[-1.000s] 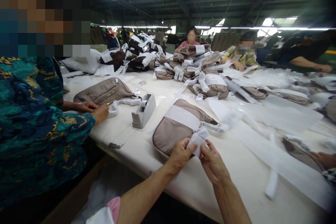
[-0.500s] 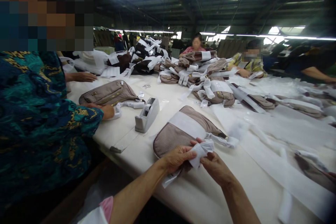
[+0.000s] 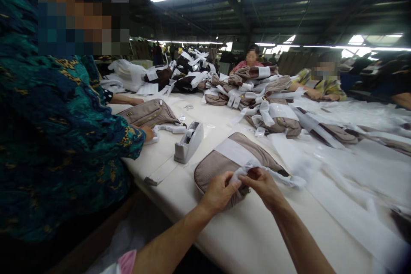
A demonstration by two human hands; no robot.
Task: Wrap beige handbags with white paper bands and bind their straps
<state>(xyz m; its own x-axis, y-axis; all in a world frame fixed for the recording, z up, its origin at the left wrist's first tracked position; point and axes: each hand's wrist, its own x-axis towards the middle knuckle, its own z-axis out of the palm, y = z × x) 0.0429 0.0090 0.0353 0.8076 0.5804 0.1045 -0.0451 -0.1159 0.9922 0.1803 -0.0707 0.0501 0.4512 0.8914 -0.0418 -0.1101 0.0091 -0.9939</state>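
A taupe bag (image 3: pixel 212 167) lies on the table in front of me, with a broad white paper band (image 3: pixel 233 150) across its middle. Over the bag's near side, my left hand (image 3: pixel 221 190) pinches one end of a strip of white wrapping paper (image 3: pixel 245 168). My right hand (image 3: pixel 261 184) has its fingers closed on the same strip, a short way to the right. The strip bends in an arch between both hands. White-wrapped strap (image 3: pixel 293 181) trails from the bag's right end onto the table.
A grey tape dispenser (image 3: pixel 189 143) stands left of the bag. Beyond it, a co-worker in a teal patterned top (image 3: pixel 64 137) handles another taupe bag (image 3: pixel 150 112). Wrapped bags (image 3: pixel 272 115) are heaped at the back. White paper sheets (image 3: pixel 356 209) spread over the table's right side.
The paper strip, crumpled and bunched before, is now curved around between my hands. A loose white tag end below my left hand is out of sight. The view has swung slightly left.
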